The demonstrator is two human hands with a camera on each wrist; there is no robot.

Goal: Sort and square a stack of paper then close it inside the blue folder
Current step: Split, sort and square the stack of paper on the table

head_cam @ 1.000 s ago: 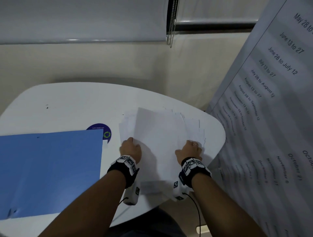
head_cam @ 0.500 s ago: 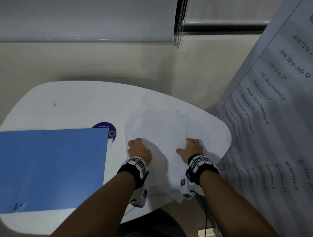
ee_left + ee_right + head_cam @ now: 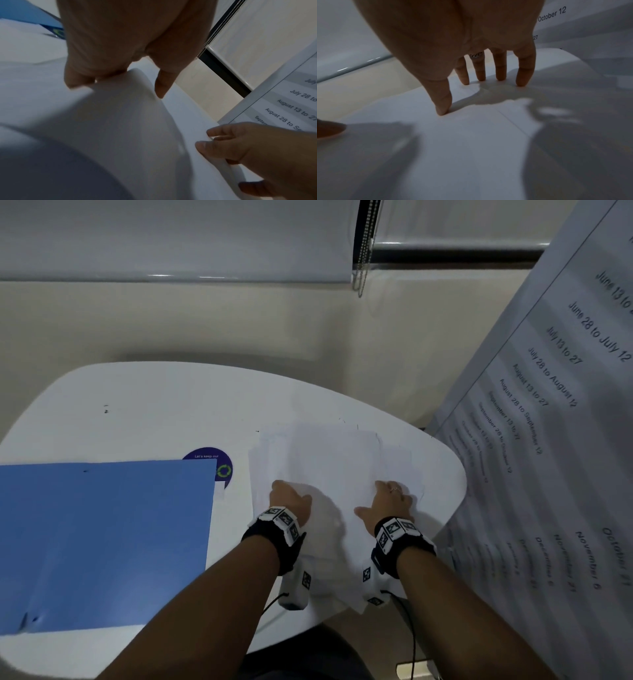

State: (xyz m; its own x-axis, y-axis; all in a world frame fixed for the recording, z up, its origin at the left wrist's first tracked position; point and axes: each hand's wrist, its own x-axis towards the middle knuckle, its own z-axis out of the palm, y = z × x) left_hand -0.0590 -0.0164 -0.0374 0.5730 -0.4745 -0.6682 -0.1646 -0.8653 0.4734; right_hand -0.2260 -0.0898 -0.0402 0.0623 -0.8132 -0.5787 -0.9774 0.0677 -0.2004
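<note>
A loose, uneven stack of white paper (image 3: 335,460) lies on the right part of the white table (image 3: 154,412). My left hand (image 3: 289,498) sits on its near left side. In the left wrist view its curled fingers (image 3: 77,79) and thumb pinch a raised bulge of the top sheet (image 3: 120,121). My right hand (image 3: 390,499) is on the near right side, with straight fingertips (image 3: 500,77) and the thumb pressing down on the paper (image 3: 471,135). The blue folder (image 3: 102,542) lies flat to the left, apart from the stack.
A round purple sticker (image 3: 209,455) shows at the folder's far right corner. A large printed date chart (image 3: 548,440) leans close to the table's right edge. A blind cord (image 3: 363,251) hangs at the wall behind. The stack's near edge overhangs the table front.
The top sheet, raised and tilted a second ago, now lies lower over the stack. Both hands stay on the near part of the paper.
</note>
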